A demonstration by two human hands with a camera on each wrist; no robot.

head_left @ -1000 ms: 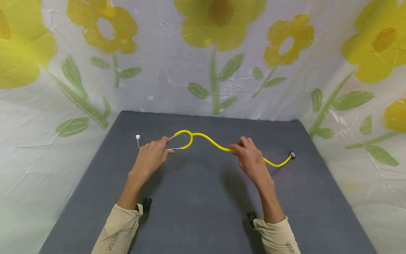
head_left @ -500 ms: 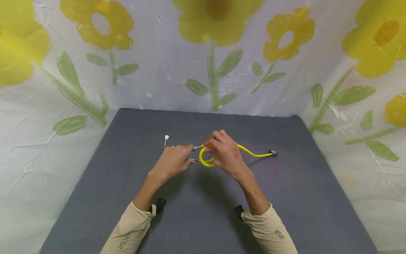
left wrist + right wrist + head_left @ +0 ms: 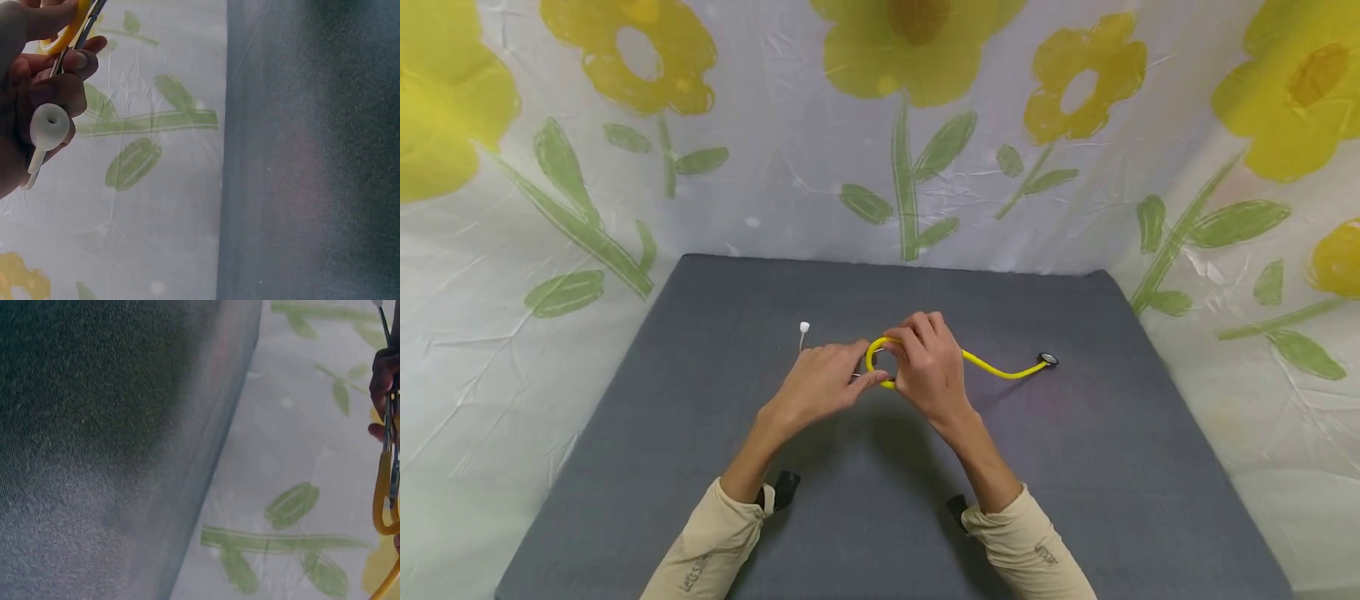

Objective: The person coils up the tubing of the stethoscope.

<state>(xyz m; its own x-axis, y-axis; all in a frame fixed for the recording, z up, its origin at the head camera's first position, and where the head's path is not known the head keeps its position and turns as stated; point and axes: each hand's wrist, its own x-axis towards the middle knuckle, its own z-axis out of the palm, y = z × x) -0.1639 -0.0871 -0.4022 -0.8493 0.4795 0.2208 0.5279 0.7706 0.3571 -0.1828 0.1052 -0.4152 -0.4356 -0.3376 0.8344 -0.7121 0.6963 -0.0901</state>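
A yellow stethoscope [image 3: 992,367] spans both hands above the grey surface. My left hand [image 3: 820,383] grips its metal ear tubes, and a white eartip [image 3: 804,327] pokes out beyond the knuckles. In the left wrist view the eartip [image 3: 50,127] lies against the curled fingers. My right hand [image 3: 931,371] pinches the yellow tubing, which is bent back in a loop between the two hands. To the right the tubing trails off to the chest piece [image 3: 1047,360]. The right wrist view catches the folded tubing [image 3: 380,506] beside the metal tubes at its edge.
A grey cloth-covered table [image 3: 880,517] lies beneath the hands. White sheeting printed with yellow flowers [image 3: 917,50] and green leaves rises behind it and on both sides.
My hands have come together over the middle of the table. The right hand has moved left along with the tubing, folding it into a loop, and the chest piece has shifted left.
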